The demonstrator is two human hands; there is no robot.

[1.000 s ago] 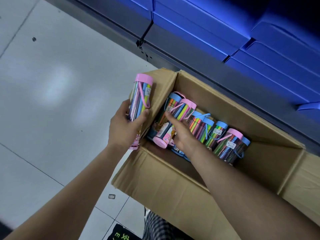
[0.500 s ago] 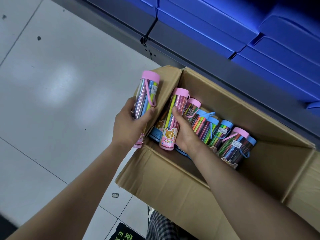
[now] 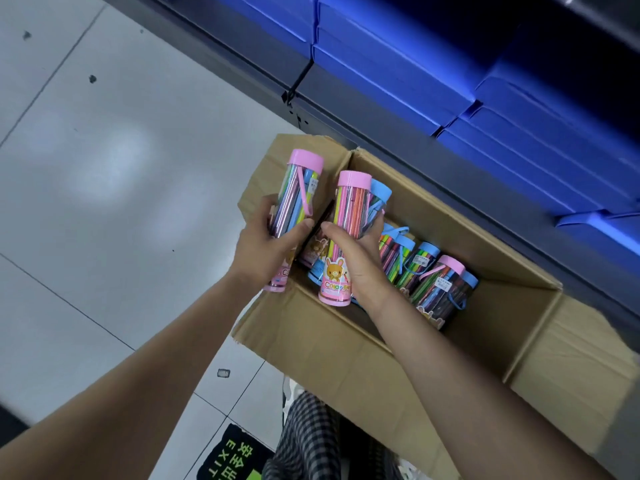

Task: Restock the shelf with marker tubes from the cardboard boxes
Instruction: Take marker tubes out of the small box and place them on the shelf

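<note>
Head view looks down on an open cardboard box (image 3: 346,358) sitting on a pale tiled floor (image 3: 104,168), with the dark edge of a shelf (image 3: 398,109) running diagonally across the upper right of the frame and blue packs (image 3: 519,98) stacked behind it. At centre left, the left hand (image 3: 263,251) has its fingers and thumb wrapped round a pink-capped marker tube (image 3: 298,199), held upright just outside the box's left flap. Just beside it, the right hand (image 3: 356,265) grips a second pink-capped tube (image 3: 343,237) with a bear label, and a blue-capped tube (image 3: 375,206) appears clasped behind it in the same hand, though how firmly I cannot tell. More tubes (image 3: 426,275) lie side by side in the box at centre right. By my judgement the step in hand is unloading: tubes are lifted clear of the box and none has yet reached the shelf. The next move likely calls for carrying both handfuls up and to the right toward the shelf, keeping the doubled grip steady so the rear tube does not slip, and finding a free spot among the blue packs.
</note>
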